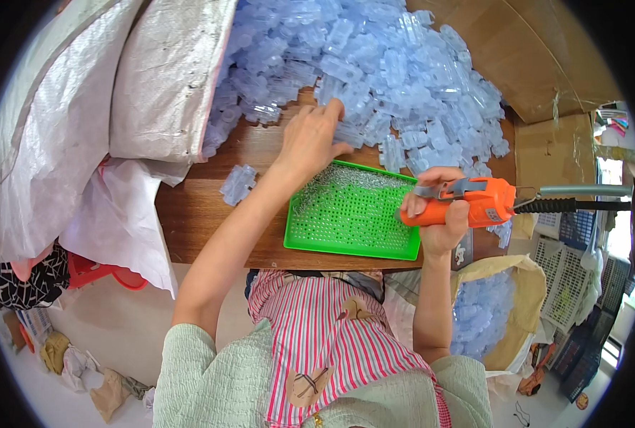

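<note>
My left hand (pixel 309 143) reaches to the near edge of a heap of clear bluish plastic pieces (pixel 374 64) on the brown wooden table. Its thumb and fingers are apart, with loose pieces just beyond them; no piece is plainly gripped. In my right hand (pixel 442 221) is an orange electric screwdriver (pixel 485 203), lying nearly level with its tip to the left, over the right end of a bright green tray (pixel 353 250). Small silvery screws (pixel 353 178) lie in that perforated tray, thickest along its far side. One plastic piece (pixel 239 184) sits apart, left of my left forearm.
White woven sacking (pixel 164 78) drapes over the table's left side. Cardboard (pixel 553 150) stands at the right and back. An open sack (pixel 503 314) of similar pieces is at my lower right. A black cable (pixel 560 205) runs right from the screwdriver.
</note>
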